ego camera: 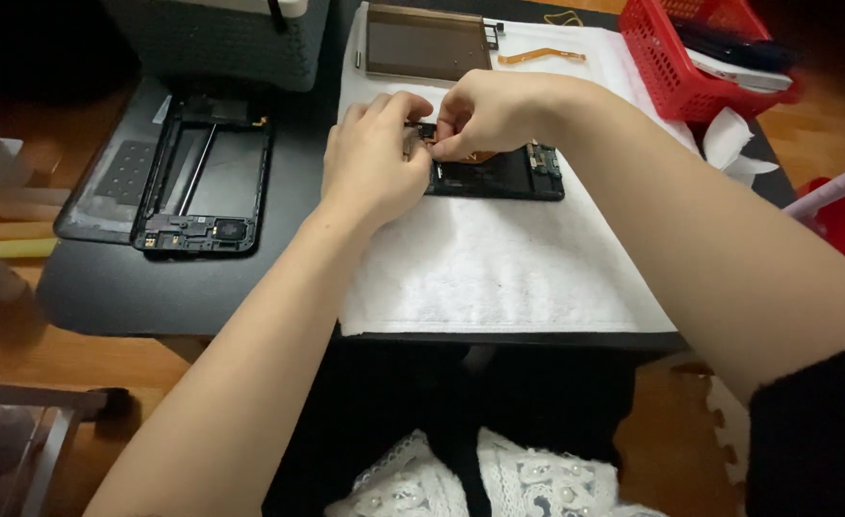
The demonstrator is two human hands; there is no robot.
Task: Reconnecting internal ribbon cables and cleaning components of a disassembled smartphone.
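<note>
While the opened black device (504, 172) lies flat on a nubby white towel (499, 258), the left hand (373, 158) curls over its left end and the right hand (485, 113) pinches a small part at its upper edge. Around the towel, the matte black surface (107, 287) carries a hollow black frame (207, 177), with a red plastic basket (671, 67) at the far right and wooden floor (40, 354) below.

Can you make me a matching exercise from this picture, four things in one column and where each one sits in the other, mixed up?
Things:
1. red basket
2. black frame
3. brown panel
4. dark board

Places:
A. on the white towel, under both hands
B. far right corner of the table
C. at the towel's far edge
D. left of the towel, on the dark table

Pairs: 1-B, 2-D, 3-C, 4-A
</note>
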